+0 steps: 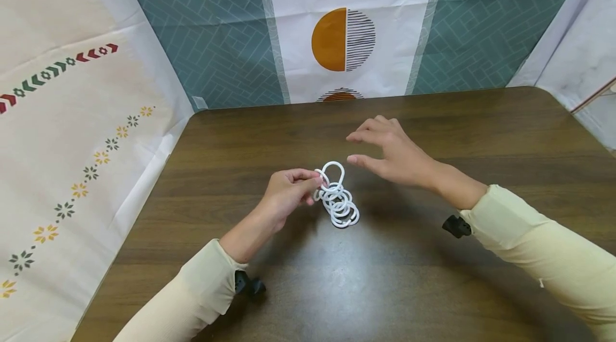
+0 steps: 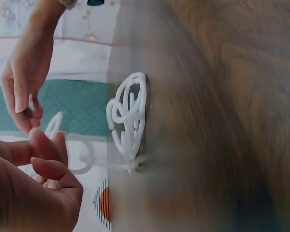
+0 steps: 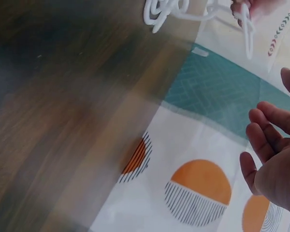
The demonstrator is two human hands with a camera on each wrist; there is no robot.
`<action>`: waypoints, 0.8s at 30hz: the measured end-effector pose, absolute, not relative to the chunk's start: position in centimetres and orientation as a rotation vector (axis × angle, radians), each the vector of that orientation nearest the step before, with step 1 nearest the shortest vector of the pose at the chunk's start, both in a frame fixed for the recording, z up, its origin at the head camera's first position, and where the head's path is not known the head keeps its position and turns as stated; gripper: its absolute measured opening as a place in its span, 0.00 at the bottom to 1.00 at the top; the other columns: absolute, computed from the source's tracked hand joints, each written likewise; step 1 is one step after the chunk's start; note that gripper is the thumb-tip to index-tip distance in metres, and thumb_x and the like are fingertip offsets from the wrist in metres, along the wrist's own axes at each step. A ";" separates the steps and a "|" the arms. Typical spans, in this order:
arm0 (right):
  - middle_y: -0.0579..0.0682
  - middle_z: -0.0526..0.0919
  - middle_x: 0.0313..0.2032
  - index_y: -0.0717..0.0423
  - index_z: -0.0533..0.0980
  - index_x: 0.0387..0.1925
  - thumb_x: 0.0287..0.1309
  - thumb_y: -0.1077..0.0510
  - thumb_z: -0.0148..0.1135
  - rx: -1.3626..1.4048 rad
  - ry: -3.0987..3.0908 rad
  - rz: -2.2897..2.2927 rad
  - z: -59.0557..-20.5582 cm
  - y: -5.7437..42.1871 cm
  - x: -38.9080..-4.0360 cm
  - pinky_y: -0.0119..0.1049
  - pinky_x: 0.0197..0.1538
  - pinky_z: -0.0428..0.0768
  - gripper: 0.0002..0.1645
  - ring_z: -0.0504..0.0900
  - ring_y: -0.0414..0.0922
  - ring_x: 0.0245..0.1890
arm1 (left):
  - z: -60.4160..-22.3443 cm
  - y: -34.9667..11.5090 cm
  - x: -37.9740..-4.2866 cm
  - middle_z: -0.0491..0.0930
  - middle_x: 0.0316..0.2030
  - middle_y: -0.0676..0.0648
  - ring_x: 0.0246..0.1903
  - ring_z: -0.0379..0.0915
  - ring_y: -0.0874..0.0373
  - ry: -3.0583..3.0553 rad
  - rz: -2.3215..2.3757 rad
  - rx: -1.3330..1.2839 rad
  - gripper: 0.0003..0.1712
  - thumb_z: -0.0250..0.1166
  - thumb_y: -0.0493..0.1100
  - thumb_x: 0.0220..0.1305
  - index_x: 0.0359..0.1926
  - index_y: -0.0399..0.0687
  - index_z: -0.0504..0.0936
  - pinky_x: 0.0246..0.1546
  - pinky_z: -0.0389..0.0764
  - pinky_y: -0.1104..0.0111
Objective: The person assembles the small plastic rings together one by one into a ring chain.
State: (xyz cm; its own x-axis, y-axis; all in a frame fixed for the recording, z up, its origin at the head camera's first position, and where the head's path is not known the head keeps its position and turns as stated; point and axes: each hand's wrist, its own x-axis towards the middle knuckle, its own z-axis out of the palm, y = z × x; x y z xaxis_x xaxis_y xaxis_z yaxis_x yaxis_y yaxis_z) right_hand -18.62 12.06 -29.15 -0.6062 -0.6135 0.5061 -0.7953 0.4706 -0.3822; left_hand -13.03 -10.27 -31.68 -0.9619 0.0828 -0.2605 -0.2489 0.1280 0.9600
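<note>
A chain of white, rounded plastic links hangs from my left hand, which pinches one link between thumb and fingers near the table's middle. Lower links lie bunched in a heap on the tabletop, shown side-on in the left wrist view as a white pile. One upper link stands up beyond the pinching fingers. To the right, my right hand hovers over the table with thumb and fingers spread apart, close to the raised link and holding nothing.
The dark brown wooden table reaches a patterned green and white cloth at its far edge. Pale embroidered cloth hangs along the left side. A small black device sits at the right wrist, another at the left.
</note>
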 end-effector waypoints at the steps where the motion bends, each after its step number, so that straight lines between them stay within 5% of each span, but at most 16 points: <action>1: 0.42 0.74 0.37 0.53 0.76 0.43 0.47 0.49 0.64 1.184 -2.430 0.862 -29.2 12.2 -18.7 0.40 0.44 0.58 0.20 0.65 0.40 0.40 | -31.8 -10.4 -13.1 0.81 0.29 0.45 0.13 0.66 0.61 2.190 1.869 -0.156 0.09 0.64 0.39 0.52 0.35 0.39 0.81 0.24 0.69 0.71; 6: 0.42 0.74 0.37 0.53 0.76 0.42 0.49 0.50 0.63 1.143 -2.485 0.849 -29.6 12.8 -18.7 0.40 0.43 0.57 0.19 0.65 0.40 0.40 | -32.5 -11.2 -13.3 0.81 0.28 0.45 0.12 0.67 0.61 2.363 1.570 -0.055 0.08 0.63 0.38 0.52 0.34 0.39 0.82 0.30 0.70 0.70; 10: 0.42 0.73 0.37 0.52 0.76 0.42 0.49 0.49 0.62 1.124 -2.527 0.823 -30.0 13.1 -18.9 0.40 0.43 0.57 0.18 0.65 0.40 0.40 | -32.9 -11.7 -13.3 0.80 0.25 0.43 0.11 0.68 0.61 2.485 1.353 0.012 0.06 0.63 0.36 0.51 0.31 0.39 0.82 0.20 0.70 0.71; 17: 0.47 0.76 0.38 0.54 0.77 0.41 0.51 0.51 0.61 0.985 -2.647 0.706 -30.5 13.3 -18.8 0.43 0.44 0.59 0.16 0.68 0.44 0.41 | -32.9 -12.0 -13.0 0.80 0.21 0.52 0.17 0.71 0.61 2.803 0.959 0.071 0.04 0.63 0.44 0.53 0.28 0.52 0.83 0.19 0.69 0.68; 21: 0.52 0.76 0.46 0.57 0.75 0.46 0.56 0.51 0.55 0.852 -2.743 0.653 -30.7 13.4 -18.6 0.48 0.48 0.60 0.19 0.69 0.49 0.49 | -33.0 -11.8 -12.8 0.80 0.36 0.54 0.35 0.74 0.58 3.077 0.681 0.189 0.12 0.59 0.51 0.57 0.40 0.54 0.80 0.33 0.71 0.60; 24: 0.56 0.67 0.57 0.57 0.67 0.56 0.59 0.46 0.49 0.784 -2.812 0.583 -30.9 13.4 -18.2 0.53 0.53 0.56 0.27 0.62 0.54 0.58 | -33.2 -11.5 -12.7 0.68 0.56 0.49 0.54 0.64 0.53 3.184 0.518 0.338 0.28 0.54 0.55 0.59 0.58 0.50 0.67 0.49 0.64 0.56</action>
